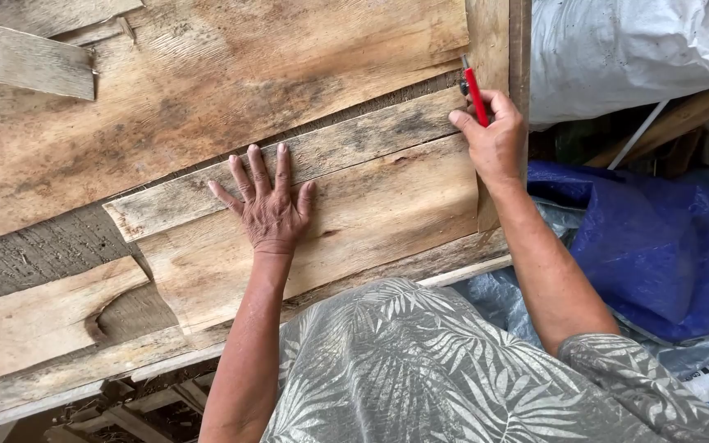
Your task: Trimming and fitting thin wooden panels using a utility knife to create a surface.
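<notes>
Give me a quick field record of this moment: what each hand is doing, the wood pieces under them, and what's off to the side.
left hand: flat, fingers spread, pressing on the pale thin wood veneer sheet
right hand: grip closed on a red pen-shaped tool, tip near the sheet's upper right corner
narrow grey weathered wood strip: lying along the sheet's upper edge, left fingertips reaching it
large brown veneer sheet: above the strip
side: blue plastic tarp and white plastic sack to the right

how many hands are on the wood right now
2. The left hand lies flat, fingers spread, on the thin wood sheet. The right hand is at the sheet's right end, holding a red cutter. No other hands are in view.
</notes>
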